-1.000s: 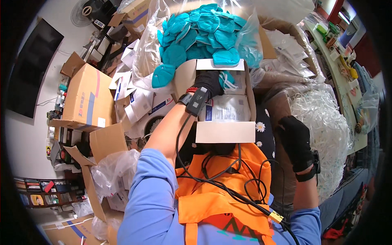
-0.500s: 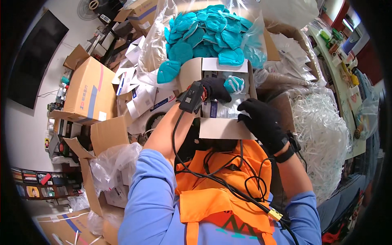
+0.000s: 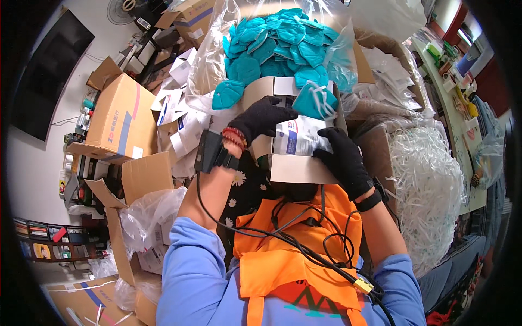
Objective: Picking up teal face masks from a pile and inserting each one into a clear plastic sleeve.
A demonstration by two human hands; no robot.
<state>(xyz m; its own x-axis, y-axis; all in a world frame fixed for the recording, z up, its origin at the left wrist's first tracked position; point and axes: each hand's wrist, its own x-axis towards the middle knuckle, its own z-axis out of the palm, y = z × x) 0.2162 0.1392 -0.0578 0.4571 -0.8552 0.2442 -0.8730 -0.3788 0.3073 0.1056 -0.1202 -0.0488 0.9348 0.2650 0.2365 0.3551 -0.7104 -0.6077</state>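
Observation:
A small white cardboard box (image 3: 304,169) stands in front of me with its flaps folded out. Inside lies a white printed packet (image 3: 303,137), and a teal face mask (image 3: 315,102) with white straps leans toward the far wall. My left hand (image 3: 263,120), in a black glove, is over the box's left side, fingers stretched toward the mask's lower left edge; whether they touch it is unclear. At the box's right front, my gloved right hand (image 3: 347,163) has thumb and forefinger apart beside the packet's right edge. Neither hand visibly holds anything.
Beyond the box, a plastic-lined carton holds a heap of teal masks (image 3: 272,46). White shredded strips (image 3: 424,190) fill a bag at right. Folded white cartons (image 3: 190,130) and a brown cardboard box (image 3: 117,119) stand left. Black cables (image 3: 293,239) cross my orange apron (image 3: 261,271).
My left hand has drawn back leftward from inside the box. The mask now sits higher, against the far side, uncovering more of the packet. My right hand has shifted slightly toward me.

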